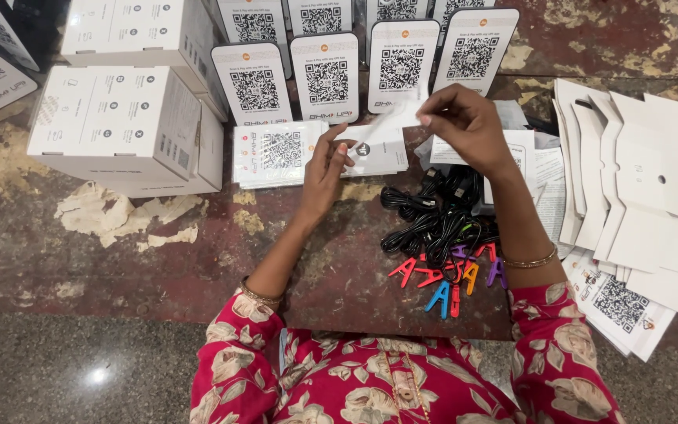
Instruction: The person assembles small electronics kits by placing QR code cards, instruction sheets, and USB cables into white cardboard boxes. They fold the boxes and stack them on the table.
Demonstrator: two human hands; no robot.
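pinching a thin white paper strip (390, 118) by its upper end, the right hand (464, 118) has its fingers closed on it; the left hand (327, 161) grips the lower end, above a flat white card packet (308, 153) near the worn red floor's (198, 259) far edge. black coiled cables (433, 224) and coloured plastic clips (449, 279) lie nearer, flat white cardboard blanks (637, 180) toward the right edge.

Four white boxes (123, 118) are stacked at ten o'clock. Nine code stands (325, 77) show: seven around twelve o'clock, two at the far left edge. About seven coloured clips (449, 279) lie at five o'clock. The black cables (433, 228) are too tangled to count.
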